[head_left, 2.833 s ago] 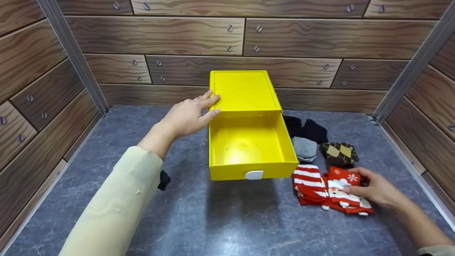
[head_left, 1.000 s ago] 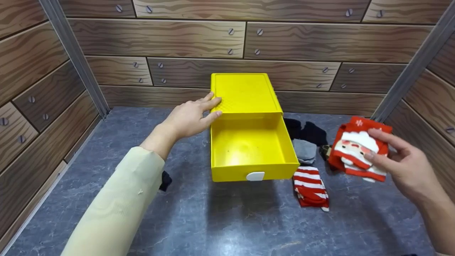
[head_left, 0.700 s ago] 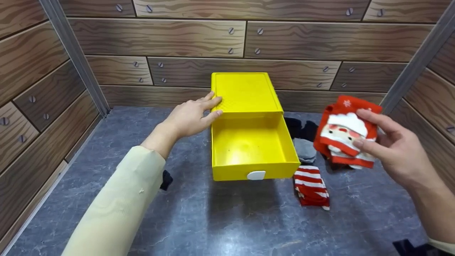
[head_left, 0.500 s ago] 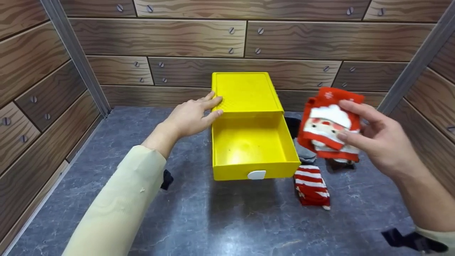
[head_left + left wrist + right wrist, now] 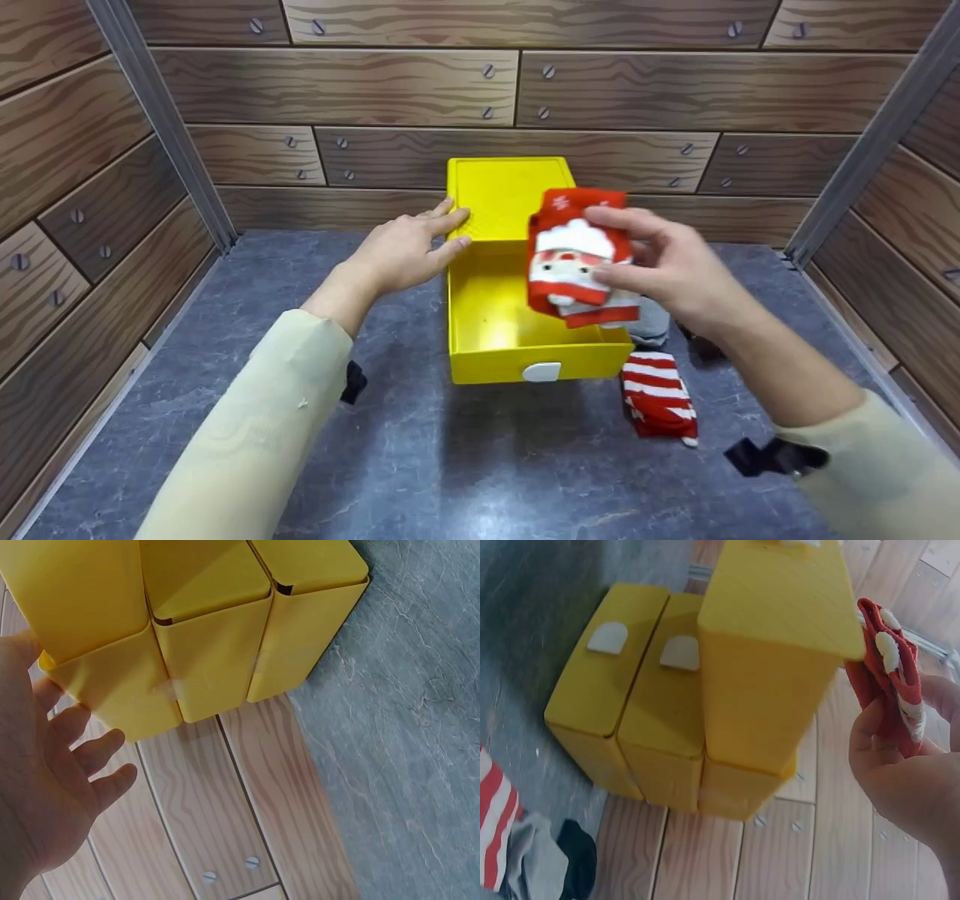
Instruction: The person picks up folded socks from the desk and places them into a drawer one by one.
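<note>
My right hand [image 5: 675, 270] pinches the Santa sock [image 5: 574, 259] above the open, empty yellow drawer [image 5: 525, 315]; my left hand [image 5: 397, 251], fingers straight, steadies it. Striped sock [image 5: 658, 394] beside it remains out.

we can't see most of the dark socks [image 5: 701, 346] behind the right hand [image 5: 675, 266]. the yellow box [image 5: 202, 637] looks blurry and split up close.
</note>
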Action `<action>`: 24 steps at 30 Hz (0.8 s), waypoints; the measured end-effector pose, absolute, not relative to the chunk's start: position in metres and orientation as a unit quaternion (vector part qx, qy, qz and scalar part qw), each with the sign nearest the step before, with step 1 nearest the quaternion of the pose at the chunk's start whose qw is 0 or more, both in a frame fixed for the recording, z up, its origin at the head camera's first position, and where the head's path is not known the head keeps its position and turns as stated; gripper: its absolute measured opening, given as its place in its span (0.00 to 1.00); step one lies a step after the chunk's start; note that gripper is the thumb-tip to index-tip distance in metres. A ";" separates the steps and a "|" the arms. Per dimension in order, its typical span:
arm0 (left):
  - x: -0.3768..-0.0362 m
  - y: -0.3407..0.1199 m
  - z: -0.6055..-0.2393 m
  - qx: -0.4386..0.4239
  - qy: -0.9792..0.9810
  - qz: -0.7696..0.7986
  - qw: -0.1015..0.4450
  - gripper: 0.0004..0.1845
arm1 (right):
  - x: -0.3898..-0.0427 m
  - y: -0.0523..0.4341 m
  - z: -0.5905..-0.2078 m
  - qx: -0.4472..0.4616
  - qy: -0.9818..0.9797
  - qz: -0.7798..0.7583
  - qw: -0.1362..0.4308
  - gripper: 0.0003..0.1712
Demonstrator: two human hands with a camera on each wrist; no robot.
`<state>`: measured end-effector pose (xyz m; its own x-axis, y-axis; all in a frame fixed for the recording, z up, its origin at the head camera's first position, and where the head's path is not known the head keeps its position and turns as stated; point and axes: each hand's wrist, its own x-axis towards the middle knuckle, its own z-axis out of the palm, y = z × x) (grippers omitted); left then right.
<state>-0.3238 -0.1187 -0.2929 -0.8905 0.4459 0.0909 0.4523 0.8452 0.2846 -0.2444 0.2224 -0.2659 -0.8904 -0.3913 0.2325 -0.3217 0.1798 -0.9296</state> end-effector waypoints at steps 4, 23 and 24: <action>-0.324 -0.118 -0.293 -0.231 -0.962 -0.148 0.009 0.36 | -0.254 0.206 -0.268 -0.225 0.783 -0.576 0.072 0.35; -0.326 -0.118 -0.291 -0.224 -0.964 -0.141 0.004 0.36 | -0.272 0.173 -0.279 -0.197 0.838 -0.474 0.184 0.34; -0.326 -0.118 -0.291 -0.223 -0.965 -0.140 0.004 0.36 | -0.273 0.172 -0.280 -0.196 0.838 -0.472 0.190 0.34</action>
<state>-0.3262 -0.1177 -0.2915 -0.9006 0.4290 0.0705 0.4312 0.8612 0.2689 -0.2730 0.1724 -0.2799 -0.8515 -0.5070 -0.1334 -0.1485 0.4773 -0.8661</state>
